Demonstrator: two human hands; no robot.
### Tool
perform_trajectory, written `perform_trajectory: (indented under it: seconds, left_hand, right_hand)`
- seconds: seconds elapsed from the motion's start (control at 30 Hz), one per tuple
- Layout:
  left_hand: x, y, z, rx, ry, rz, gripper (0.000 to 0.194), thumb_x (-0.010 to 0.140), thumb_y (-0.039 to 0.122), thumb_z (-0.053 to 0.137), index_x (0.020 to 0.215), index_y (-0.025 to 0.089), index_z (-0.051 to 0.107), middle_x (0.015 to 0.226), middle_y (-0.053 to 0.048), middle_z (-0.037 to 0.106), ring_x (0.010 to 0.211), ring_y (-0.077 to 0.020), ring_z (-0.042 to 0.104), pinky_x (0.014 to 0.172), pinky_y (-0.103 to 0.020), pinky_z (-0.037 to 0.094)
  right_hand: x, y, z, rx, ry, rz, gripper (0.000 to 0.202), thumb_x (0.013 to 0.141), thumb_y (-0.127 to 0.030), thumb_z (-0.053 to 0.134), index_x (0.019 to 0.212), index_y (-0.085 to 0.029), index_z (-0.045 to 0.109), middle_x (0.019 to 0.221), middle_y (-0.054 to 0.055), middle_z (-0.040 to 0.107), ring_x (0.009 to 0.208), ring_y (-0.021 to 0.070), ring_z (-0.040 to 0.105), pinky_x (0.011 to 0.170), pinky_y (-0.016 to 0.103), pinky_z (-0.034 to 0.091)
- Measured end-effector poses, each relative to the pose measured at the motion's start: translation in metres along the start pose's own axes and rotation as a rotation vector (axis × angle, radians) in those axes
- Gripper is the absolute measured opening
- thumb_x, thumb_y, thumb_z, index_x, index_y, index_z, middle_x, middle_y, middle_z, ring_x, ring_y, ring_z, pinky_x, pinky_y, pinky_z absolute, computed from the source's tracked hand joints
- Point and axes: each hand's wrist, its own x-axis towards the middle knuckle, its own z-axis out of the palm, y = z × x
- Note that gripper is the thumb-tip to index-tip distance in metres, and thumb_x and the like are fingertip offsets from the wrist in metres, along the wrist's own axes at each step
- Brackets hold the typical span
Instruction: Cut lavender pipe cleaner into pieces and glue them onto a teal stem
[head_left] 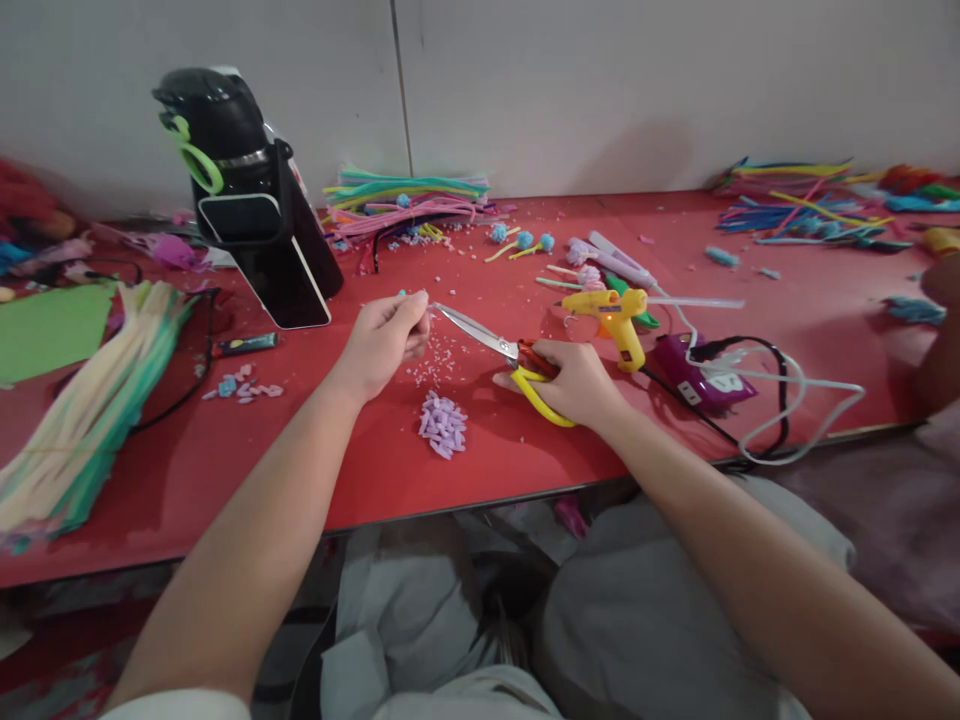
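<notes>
My right hand (574,380) grips a pair of scissors (480,331) with yellow and orange-red handles. The narrow blades point left, and their tips reach the fingertips of my left hand (391,338). That hand is closed in a pinch above the table. A tiny teal spot shows by its fingers, but what they hold is too small to make out. Below the hands lies a heap of short lilac pieces (442,425), apparently cut fuzzy stems. Fine pale clippings (435,372) are scattered just behind the heap.
A black bottle (232,150) with a phone (281,270) against it stands at the back left. A bundle of cream and green fuzzy stems (97,390) lies left. At right are a yellow glue gun (616,315), a purple power block (701,375) with cables, and another person's arm (941,330).
</notes>
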Motion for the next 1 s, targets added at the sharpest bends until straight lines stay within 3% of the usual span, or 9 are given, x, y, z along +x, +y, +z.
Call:
perform_trajectory:
  seconds: [0.27, 1.0]
  left_hand:
    - [-0.0002, 0.0009, -0.0011, -0.008, 0.006, 0.022, 0.040, 0.097, 0.029, 0.053, 0.059, 0.018, 0.051, 0.047, 0.006, 0.034, 0.043, -0.0063, 0.033, 0.046, -0.023, 0.028]
    - [-0.0013, 0.0025, 0.0005, 0.028, -0.020, 0.025, 0.041, 0.095, 0.040, 0.059, 0.061, 0.018, 0.051, 0.050, 0.005, 0.035, 0.045, -0.0074, 0.034, 0.047, -0.024, 0.029]
  right_hand:
    - [0.0003, -0.0005, -0.0001, -0.016, -0.009, 0.004, 0.068, 0.068, -0.083, 0.064, 0.058, -0.023, 0.035, 0.053, -0.006, 0.030, 0.055, 0.0094, 0.024, 0.053, 0.030, 0.018]
    - [-0.0003, -0.0007, -0.0020, 0.003, -0.009, 0.017, 0.067, 0.069, -0.079, 0.067, 0.058, -0.023, 0.033, 0.053, -0.006, 0.027, 0.055, 0.0092, 0.024, 0.052, 0.029, 0.020]
